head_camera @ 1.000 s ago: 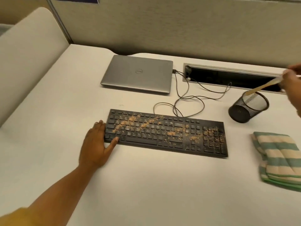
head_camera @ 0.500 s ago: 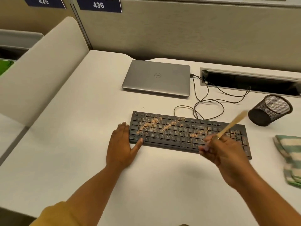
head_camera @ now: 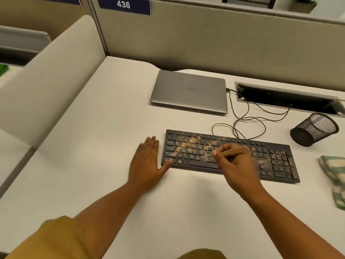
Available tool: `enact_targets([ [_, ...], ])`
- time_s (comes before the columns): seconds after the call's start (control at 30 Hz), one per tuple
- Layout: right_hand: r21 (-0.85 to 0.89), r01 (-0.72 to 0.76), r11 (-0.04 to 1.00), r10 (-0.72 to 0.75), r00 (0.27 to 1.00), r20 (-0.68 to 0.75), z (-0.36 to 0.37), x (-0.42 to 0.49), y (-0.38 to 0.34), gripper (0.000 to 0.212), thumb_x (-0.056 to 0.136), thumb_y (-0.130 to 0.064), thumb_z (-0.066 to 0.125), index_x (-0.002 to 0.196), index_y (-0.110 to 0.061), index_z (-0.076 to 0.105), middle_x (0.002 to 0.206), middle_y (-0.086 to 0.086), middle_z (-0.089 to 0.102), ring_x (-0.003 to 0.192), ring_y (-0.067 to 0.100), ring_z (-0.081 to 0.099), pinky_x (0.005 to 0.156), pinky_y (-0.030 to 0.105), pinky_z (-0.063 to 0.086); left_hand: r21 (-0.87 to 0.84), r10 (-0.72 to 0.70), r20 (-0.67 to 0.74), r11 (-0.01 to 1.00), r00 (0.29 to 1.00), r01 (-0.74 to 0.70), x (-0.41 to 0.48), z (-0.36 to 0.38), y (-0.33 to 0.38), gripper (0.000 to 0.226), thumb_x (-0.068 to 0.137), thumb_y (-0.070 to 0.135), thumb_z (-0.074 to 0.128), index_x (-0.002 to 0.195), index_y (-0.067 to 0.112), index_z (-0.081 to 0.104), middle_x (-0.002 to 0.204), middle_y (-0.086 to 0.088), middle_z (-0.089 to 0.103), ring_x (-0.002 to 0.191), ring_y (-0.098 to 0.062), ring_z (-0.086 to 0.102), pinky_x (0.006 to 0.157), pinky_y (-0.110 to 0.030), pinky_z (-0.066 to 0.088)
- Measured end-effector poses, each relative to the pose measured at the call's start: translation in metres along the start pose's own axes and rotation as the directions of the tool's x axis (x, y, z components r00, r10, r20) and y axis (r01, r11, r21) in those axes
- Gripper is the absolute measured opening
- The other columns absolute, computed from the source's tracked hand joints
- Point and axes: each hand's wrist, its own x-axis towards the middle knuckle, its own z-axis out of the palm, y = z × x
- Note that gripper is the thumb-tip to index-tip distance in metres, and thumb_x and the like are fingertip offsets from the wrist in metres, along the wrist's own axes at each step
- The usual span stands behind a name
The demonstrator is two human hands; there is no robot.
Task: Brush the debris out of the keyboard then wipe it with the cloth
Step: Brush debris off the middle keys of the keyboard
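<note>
A black keyboard point(head_camera: 272, 161) lies on the white desk, strewn with orange-brown crumbs, thickest over its left half. My left hand point(head_camera: 147, 163) rests flat on the desk against the keyboard's left edge, thumb at the front corner. My right hand point(head_camera: 237, 165) hovers over the middle keys and grips a small wooden-handled brush point(head_camera: 207, 157), its pale bristles pointing left and down at the lower key rows. A green and cream striped cloth point(head_camera: 334, 176) lies folded at the right edge of the desk.
A shut silver laptop point(head_camera: 188, 92) sits behind the keyboard. Dark cables point(head_camera: 248, 118) loop from it toward a cable slot point(head_camera: 285, 99) in the desk. A black mesh pen cup point(head_camera: 315, 128) lies tipped at the right. Partition walls point(head_camera: 205, 40) stand behind and to the left.
My right hand carried the brush from the pen cup over the keyboard and turned its bristles down toward the keys. My left hand stayed by the keyboard's left edge.
</note>
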Motion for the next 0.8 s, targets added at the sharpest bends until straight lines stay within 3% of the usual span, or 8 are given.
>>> enact_targets([
  [0.17,-0.115,0.128,0.985,-0.125,0.991,0.039,0.015,0.019,0.001,0.018,0.1,-0.032,0.052,0.091,-0.032,0.068,0.077,-0.001,0.07,0.074,0.014,0.065,0.065,0.034,0.051,-0.018,-0.04,0.036,0.999,0.999,0.041,0.005,0.0,-0.012,0.104,0.084,0.083,0.001,0.156,0.012,0.023,0.165,-0.003,0.017,0.153,-0.015,0.008,0.123,-0.03,0.0],
  [0.33,-0.31,0.242,0.919,-0.228,0.97,0.082,0.033,0.04,0.006,0.014,0.1,-0.027,0.056,0.103,-0.021,0.068,0.079,-0.021,0.063,0.076,0.001,0.062,0.062,0.016,0.047,-0.074,-0.044,0.046,0.996,0.998,0.048,0.006,-0.001,-0.014,0.104,0.085,0.084,0.0,0.157,0.013,0.022,0.165,-0.001,0.016,0.153,-0.013,0.007,0.123,-0.028,-0.001],
  [0.43,-0.367,0.294,0.882,-0.276,0.956,0.103,0.04,0.053,0.01,0.015,0.1,-0.026,0.056,0.104,-0.019,0.068,0.085,-0.012,0.066,0.079,0.003,0.061,0.068,0.023,0.05,-0.069,-0.042,0.051,0.997,0.998,0.046,0.006,0.0,-0.016,0.101,0.086,0.083,0.005,0.157,0.012,0.021,0.165,-0.002,0.017,0.153,-0.013,0.007,0.123,-0.028,0.0],
  [0.67,-0.287,0.264,0.921,-0.246,0.964,0.098,0.042,0.074,0.005,0.019,0.1,-0.027,0.056,0.107,-0.017,0.07,0.08,-0.008,0.068,0.07,0.012,0.063,0.064,0.035,0.055,-0.065,-0.04,0.043,0.997,0.998,0.043,0.007,0.003,-0.018,0.098,0.088,0.081,0.011,0.156,0.011,0.023,0.164,-0.003,0.02,0.152,-0.015,0.011,0.124,-0.032,0.005],
  [0.8,-0.372,0.308,0.876,-0.217,0.939,0.265,0.039,0.077,0.002,0.017,0.101,-0.031,0.054,0.1,-0.023,0.069,0.077,-0.017,0.064,0.072,0.012,0.063,0.066,0.034,0.054,-0.056,-0.039,0.043,0.998,0.998,0.042,0.007,0.003,-0.018,0.1,0.087,0.081,0.01,0.156,0.011,0.024,0.164,-0.004,0.02,0.152,-0.015,0.011,0.124,-0.031,0.004],
])
